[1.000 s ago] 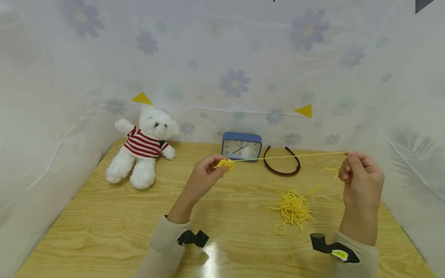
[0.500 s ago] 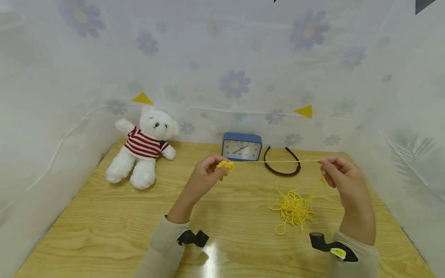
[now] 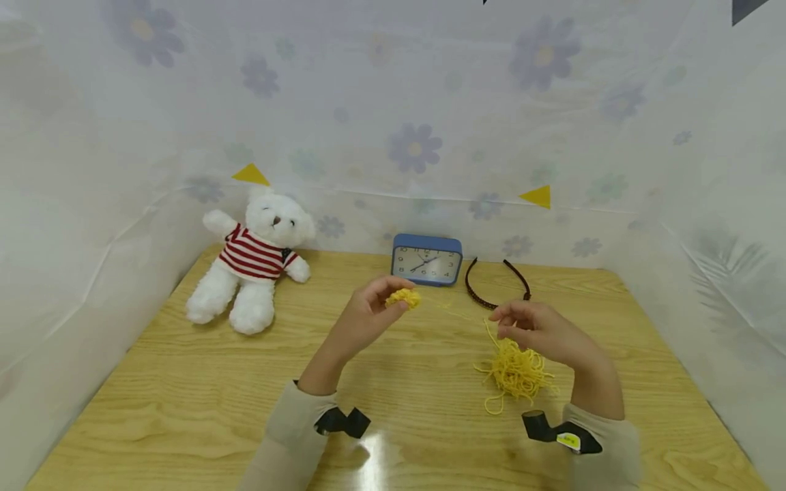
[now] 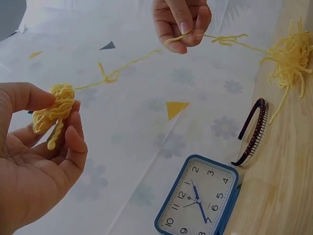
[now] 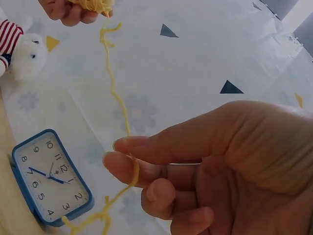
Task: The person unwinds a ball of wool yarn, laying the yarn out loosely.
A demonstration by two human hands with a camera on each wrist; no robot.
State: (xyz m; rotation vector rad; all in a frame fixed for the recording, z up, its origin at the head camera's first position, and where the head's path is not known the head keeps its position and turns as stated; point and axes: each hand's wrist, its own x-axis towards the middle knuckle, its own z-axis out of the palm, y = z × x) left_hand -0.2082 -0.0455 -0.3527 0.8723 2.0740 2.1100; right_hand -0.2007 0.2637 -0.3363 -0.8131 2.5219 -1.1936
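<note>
My left hand [image 3: 362, 320] pinches a small wound bundle of yellow yarn [image 4: 56, 107] between thumb and fingers, raised over the table. From that bundle a yarn strand [image 5: 115, 93] with a knotted bit on it runs across to my right hand [image 3: 543, 331]. There the thumb and index finger pinch the strand, and its far part trails on past another knot. Below my right hand a loose tangled pile of yellow yarn [image 3: 518, 375] lies on the table, partly covered by that hand in the head view.
Behind the hands stands a blue alarm clock [image 3: 426, 260]. A dark beaded headband [image 3: 475, 294] lies to its right, partly hidden by the right hand. A white teddy bear [image 3: 254, 259] in a striped shirt sits at the back left of the wooden table [image 3: 184, 409].
My right hand has come in leftward and down from the far right, over the yarn pile. The strand, taut before, now hangs slack. My left hand has barely moved.
</note>
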